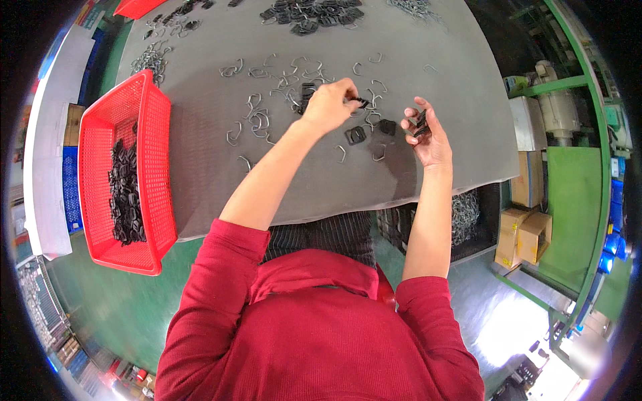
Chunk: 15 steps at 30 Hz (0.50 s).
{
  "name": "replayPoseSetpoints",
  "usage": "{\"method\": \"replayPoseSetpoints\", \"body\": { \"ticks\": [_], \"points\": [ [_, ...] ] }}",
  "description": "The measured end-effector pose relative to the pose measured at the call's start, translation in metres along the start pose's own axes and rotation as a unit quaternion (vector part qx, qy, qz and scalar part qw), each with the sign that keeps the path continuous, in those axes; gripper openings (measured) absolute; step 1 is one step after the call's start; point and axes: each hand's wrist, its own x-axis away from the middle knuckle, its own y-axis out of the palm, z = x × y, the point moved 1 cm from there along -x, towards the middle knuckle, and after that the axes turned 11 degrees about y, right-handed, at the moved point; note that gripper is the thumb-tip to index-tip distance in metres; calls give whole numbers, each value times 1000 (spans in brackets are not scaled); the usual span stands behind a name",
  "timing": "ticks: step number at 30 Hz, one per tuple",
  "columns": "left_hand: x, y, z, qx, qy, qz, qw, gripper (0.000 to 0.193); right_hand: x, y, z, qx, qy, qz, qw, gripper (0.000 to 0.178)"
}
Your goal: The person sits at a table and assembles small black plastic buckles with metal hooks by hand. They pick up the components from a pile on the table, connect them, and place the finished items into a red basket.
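Nearest, at centre right of the frame, a small black plastic buckle (420, 124) is gripped in the right hand (428, 137). Just above centre, the left hand (328, 103) is pinched on what seems to be a bent silver wire clip (361, 101), though blur hides it. At the left edge, many finished black pieces are heaped in the red mesh plastic basket (157, 140). Farther up, loose clips and buckles remain scattered on the grey table mat (435, 93), so much work seems left.

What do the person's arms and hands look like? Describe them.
Both hands, left and right, are bare: no gloves, and no rings or watch that I can make out. The red ribbed sleeves are pushed up to the elbows, leaving the forearms uncovered.
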Motion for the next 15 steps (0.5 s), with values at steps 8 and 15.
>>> {"method": "replayPoseSetpoints", "body": {
  "ticks": [8, 15],
  "points": [
    [21, -36, 15, 503, -174, -11, 846, 32, -12, -4, 15, 668, -40, 215, 711, 45],
    [55, 27, 36, -126, -21, -3, 992, 38, -6, 7, 17, 179, 35, -24, 983, 24]
  ]
}}
